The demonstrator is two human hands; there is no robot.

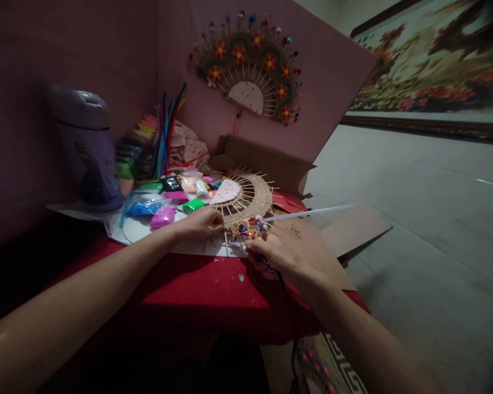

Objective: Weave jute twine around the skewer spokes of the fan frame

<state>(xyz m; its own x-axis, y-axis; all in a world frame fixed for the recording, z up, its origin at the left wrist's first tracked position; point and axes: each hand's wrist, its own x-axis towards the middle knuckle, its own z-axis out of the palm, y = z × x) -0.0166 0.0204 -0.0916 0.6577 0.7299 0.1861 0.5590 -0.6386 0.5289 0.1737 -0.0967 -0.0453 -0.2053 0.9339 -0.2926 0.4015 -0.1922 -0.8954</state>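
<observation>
A half-round fan [259, 198] of thin wooden sticks, wrapped in twine, lies on the table with a pink dotted half-circle [227, 191] at its centre. My left hand [205, 221] is closed in a pinch at its near end; the fingertips are partly hidden. Just right of it, my right hand [273, 253] grips a flower-patterned hot glue gun [252, 227], its front close to the twine. From the gun's back a long white glue stick [312, 212] points right, and a black cord hangs below the hand.
Clay packets [163, 216] lie left of the fan, near a purple flask [88, 153] and upright pipe cleaners [166, 131]. A finished flowered fan [246, 71] is on the pink board behind. Cardboard [355, 227] sticks out at right over the red tablecloth [205, 290].
</observation>
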